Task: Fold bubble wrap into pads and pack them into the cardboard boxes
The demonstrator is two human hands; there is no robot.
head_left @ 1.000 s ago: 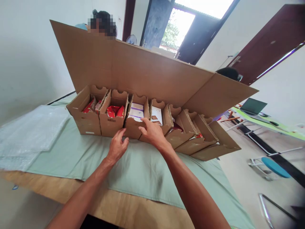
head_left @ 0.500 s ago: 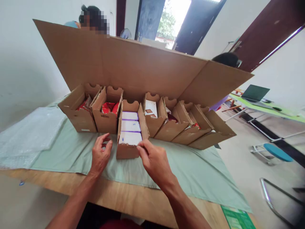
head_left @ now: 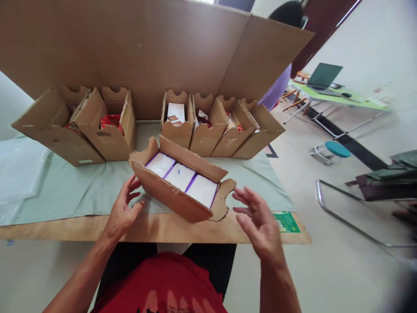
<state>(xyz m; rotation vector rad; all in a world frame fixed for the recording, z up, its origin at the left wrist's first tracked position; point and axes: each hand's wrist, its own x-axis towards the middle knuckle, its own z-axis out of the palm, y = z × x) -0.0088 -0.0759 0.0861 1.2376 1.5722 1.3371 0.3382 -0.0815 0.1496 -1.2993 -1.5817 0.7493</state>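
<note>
A narrow cardboard tray (head_left: 169,195) with three white packs (head_left: 180,176) lies turned sideways near the table's front edge, apart from the row. My left hand (head_left: 122,211) cups the tray's left end, fingers curled against its side. My right hand (head_left: 259,221) hovers just right of the tray's open end flap (head_left: 224,200), fingers spread and holding nothing.
Several more cardboard trays (head_left: 107,130) with red and white packs stand in a row before a big cardboard sheet (head_left: 146,48). A green cloth (head_left: 81,187) covers the wooden table (head_left: 163,228). A person's dark head (head_left: 288,11) shows behind the sheet. A desk with a laptop (head_left: 324,76) and a stool (head_left: 337,148) stand right.
The tray with white packs has been pulled out of the row toward me and turned sideways. My right hand has let go and opened. The view tilted down.
</note>
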